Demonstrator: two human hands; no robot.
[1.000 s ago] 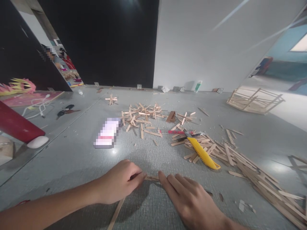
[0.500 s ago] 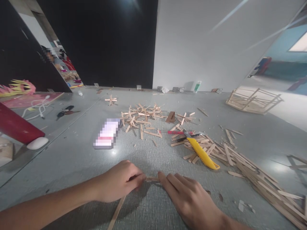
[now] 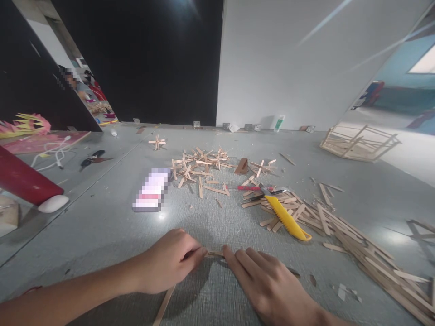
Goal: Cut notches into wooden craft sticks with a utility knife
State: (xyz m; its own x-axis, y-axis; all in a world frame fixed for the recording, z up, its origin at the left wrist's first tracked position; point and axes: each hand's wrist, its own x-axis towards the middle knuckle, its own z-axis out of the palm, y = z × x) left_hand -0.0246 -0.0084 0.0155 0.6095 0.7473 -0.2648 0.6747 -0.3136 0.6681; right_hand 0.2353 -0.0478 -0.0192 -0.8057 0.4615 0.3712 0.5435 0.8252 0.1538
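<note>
Near the front of the grey surface, my left hand (image 3: 173, 262) is closed, thumb and forefinger pinching one end of a small wooden craft stick piece (image 3: 215, 253). At its other end, the fingers of my right hand (image 3: 268, 280) press down close together; my right thumb is hidden. Only a short stretch of the piece shows between the two hands. Another craft stick (image 3: 165, 304) lies below my left wrist, partly covered by it. To the right, a yellow-handled cutter (image 3: 287, 218) rests on a heap of loose craft sticks (image 3: 346, 235).
Star-shaped stick assemblies (image 3: 200, 163) lie farther back, beside a blurred phone (image 3: 151, 190). A red cylinder (image 3: 27, 176), keys (image 3: 93, 158) and a white cable (image 3: 57, 154) are at left. A stick frame (image 3: 360, 144) stands at back right. Behind a gap at left, a person (image 3: 76, 86) is visible.
Both hands stay at nearly the same spot, with only slight shifts. The piece between them is turned a little, and my left forearm shows slightly lower.
</note>
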